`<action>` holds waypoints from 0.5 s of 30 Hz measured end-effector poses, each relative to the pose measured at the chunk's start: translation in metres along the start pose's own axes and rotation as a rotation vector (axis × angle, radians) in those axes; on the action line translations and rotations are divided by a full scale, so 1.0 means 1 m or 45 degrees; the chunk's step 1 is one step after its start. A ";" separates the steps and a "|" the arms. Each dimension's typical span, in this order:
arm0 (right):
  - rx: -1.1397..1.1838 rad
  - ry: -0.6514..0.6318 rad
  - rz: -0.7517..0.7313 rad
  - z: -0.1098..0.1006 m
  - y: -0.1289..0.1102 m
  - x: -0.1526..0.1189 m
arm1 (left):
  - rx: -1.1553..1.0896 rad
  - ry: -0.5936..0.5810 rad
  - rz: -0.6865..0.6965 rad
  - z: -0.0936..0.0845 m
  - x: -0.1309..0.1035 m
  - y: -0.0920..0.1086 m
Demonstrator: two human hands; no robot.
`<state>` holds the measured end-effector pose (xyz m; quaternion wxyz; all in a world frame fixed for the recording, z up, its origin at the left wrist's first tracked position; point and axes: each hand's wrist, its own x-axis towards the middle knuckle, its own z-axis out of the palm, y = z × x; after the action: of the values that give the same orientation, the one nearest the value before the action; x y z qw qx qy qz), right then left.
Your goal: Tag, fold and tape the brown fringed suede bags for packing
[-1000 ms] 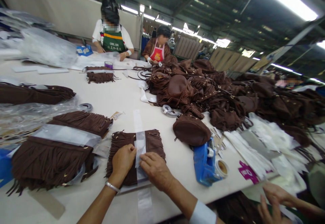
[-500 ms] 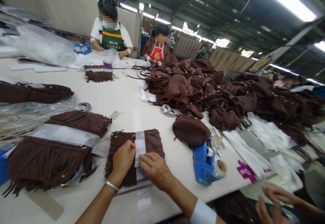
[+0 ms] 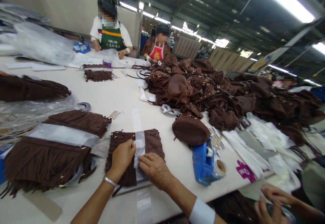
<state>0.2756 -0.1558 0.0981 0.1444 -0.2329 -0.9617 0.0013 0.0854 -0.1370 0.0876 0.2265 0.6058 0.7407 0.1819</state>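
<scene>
A brown fringed bag [image 3: 153,139] lies flat on the table in front of me, with a translucent plastic strip [image 3: 140,138] across its middle. My left hand [image 3: 125,154] is closed at the strip's left edge, pinching it with thumb and fingers. Lying over the strip's right side, my right hand [image 3: 154,168] has its fingers stretched out and pressed down on it. More of the strip runs under the bag towards the near table edge. To the right stands a blue tape dispenser [image 3: 200,164], touching a round brown bag piece [image 3: 191,129].
Stacked fringed bags [image 3: 45,159] with a plastic band lie at left. A large pile of brown bags [image 3: 203,85] fills the right side. A roll of tape [image 3: 219,167] sits by the dispenser. A co-worker's hands [image 3: 274,200] are at lower right; two people work across the table.
Both hands stay almost in place on the strip, my right fingers shifting slightly left. At far left, the dark bag has shifted a little, and a bit of a hand shows at the edge.
</scene>
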 end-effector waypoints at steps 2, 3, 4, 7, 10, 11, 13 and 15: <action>-0.009 -0.058 0.004 -0.001 0.000 0.001 | 0.008 -0.023 0.032 -0.001 0.002 -0.001; -0.015 -0.080 0.003 -0.001 0.000 0.002 | 0.012 -0.033 0.046 -0.002 0.003 -0.002; -0.020 -0.093 -0.003 -0.002 0.000 0.002 | 0.017 -0.042 0.058 -0.003 0.004 -0.002; -0.037 -0.077 -0.027 -0.004 -0.002 0.003 | 0.036 -0.044 0.065 -0.003 0.006 -0.003; -0.045 -0.025 -0.042 -0.005 -0.002 0.003 | 0.037 -0.031 0.050 -0.003 0.007 -0.003; -0.044 -0.015 -0.043 -0.005 -0.002 0.003 | 0.030 -0.027 0.043 -0.003 0.008 -0.003; -0.039 -0.005 -0.046 -0.005 -0.002 0.003 | 0.007 -0.024 0.032 -0.002 0.009 -0.003; -0.036 -0.005 -0.054 -0.004 -0.001 0.002 | -0.019 -0.018 0.019 -0.001 0.009 -0.003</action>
<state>0.2745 -0.1558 0.1029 0.1392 -0.2147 -0.9666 -0.0148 0.0812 -0.1290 0.0858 0.2350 0.6109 0.7331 0.1848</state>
